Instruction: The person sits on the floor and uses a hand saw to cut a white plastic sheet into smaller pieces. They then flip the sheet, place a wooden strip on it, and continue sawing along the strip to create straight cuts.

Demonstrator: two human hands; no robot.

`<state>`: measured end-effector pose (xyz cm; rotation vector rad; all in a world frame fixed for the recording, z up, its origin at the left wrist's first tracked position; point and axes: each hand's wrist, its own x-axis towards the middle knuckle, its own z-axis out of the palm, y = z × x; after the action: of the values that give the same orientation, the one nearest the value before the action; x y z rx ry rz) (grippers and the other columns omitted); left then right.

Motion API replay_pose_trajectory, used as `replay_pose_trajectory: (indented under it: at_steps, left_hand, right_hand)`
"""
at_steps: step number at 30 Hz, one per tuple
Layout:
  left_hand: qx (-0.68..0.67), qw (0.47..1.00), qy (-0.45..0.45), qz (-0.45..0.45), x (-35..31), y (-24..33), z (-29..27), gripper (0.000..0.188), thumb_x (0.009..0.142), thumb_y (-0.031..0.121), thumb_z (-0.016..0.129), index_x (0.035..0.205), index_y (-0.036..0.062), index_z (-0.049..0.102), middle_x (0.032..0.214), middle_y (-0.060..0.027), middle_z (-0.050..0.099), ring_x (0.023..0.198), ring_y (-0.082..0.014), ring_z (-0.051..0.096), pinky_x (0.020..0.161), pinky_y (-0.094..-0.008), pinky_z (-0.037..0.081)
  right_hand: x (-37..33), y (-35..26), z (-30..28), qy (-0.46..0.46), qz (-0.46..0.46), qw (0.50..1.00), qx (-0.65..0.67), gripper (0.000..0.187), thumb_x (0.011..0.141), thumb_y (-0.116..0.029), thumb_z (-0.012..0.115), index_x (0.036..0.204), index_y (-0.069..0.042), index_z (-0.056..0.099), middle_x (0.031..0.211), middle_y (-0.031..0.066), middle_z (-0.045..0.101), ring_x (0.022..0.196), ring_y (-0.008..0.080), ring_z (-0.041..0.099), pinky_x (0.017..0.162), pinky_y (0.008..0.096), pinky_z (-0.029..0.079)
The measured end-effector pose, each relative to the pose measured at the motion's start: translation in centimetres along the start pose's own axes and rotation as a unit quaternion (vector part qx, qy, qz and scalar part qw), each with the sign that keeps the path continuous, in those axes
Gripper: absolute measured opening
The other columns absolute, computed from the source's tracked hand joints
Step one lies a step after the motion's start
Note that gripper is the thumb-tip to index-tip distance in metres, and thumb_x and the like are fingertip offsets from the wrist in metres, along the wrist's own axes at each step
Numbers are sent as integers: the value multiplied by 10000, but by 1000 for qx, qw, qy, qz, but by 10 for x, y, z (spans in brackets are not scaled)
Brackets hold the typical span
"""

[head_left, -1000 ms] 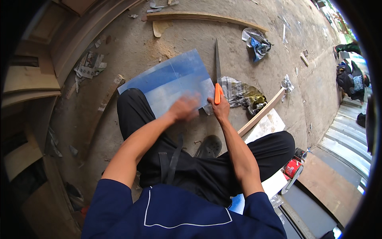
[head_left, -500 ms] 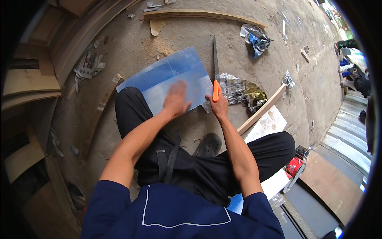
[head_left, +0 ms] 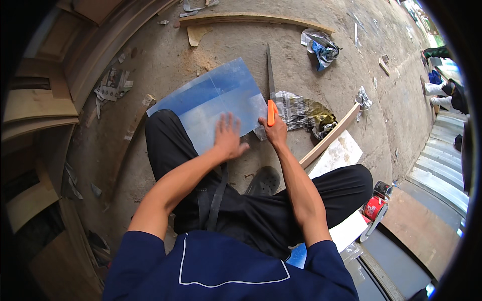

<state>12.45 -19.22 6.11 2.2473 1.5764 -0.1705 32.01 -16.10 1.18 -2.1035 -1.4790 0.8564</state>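
Observation:
My left hand [head_left: 229, 136] is open, its fingers spread flat on the lower part of a blue-and-white sheet [head_left: 213, 90]. The sheet lies over my left knee, with dusty pale patches and a thin line running across it. My right hand [head_left: 275, 129] is closed round the orange handle [head_left: 272, 113] of a handsaw [head_left: 271, 70], whose long dark blade points away from me. The thumb of that hand is close to the sheet's right edge; whether it touches the edge I cannot tell.
A long wooden strip [head_left: 256, 18] lies on the far floor. Crumpled printed paper [head_left: 324, 50] and wrapping [head_left: 296, 109] lie right of the saw. Another wooden strip [head_left: 331, 134] leans beside my right knee, near a red can [head_left: 372, 208]. Wooden panels [head_left: 40, 103] stand at left.
My left hand has drawn back toward me across the sheet, and its fingers, blurred before, now show spread. The right hand and saw have hardly moved.

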Motion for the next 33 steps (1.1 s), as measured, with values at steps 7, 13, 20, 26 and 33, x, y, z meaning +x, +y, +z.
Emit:
replay_pose_trajectory:
  at_steps: [7,13,20,26,33]
  left_hand:
    - [-79,962,11,262,22,-18,18,635,937,467,466,1471,154,324,1550,-129,259,1444,-304,207,1149,-557,159]
    - [73,996,-57,9,79,-117,-51,670,940,563,374,1513,239,251,1585,-104,172,1456,-276,178,1161,-551,61]
    - [89,989,77,93,100,-141,-41,687,965,579,299,1524,189,211,1589,-89,161,1466,-272,128,1160,-542,64]
    - [-62,986,52,-148,117,-114,-29,724,955,598,296,1531,178,174,1602,-96,87,1474,-302,44,1163,-535,7]
    - [-55,962,61,-262,111,-135,-24,739,961,561,334,1544,196,64,1598,-145,-45,1474,-300,-63,1157,-530,-59]
  right_hand:
    - [3,3,2,-7,-10,1000,-4,547,758,-407,763,1181,-97,605,1017,183,678,935,381,648,800,460,500]
    - [1,10,1,-14,6,1000,12,580,756,-371,775,1231,-94,589,1037,172,680,957,345,653,821,426,501]
    - [3,2,3,-9,-17,999,28,583,756,-342,770,1251,-98,580,1029,184,682,964,357,652,831,428,499]
    - [3,-4,-1,-16,-25,999,32,624,763,-323,765,1296,-86,543,1050,196,675,987,367,646,839,428,496]
    - [2,-8,-8,11,-34,999,35,476,847,-313,713,1222,-50,584,1002,167,678,928,309,654,815,379,492]
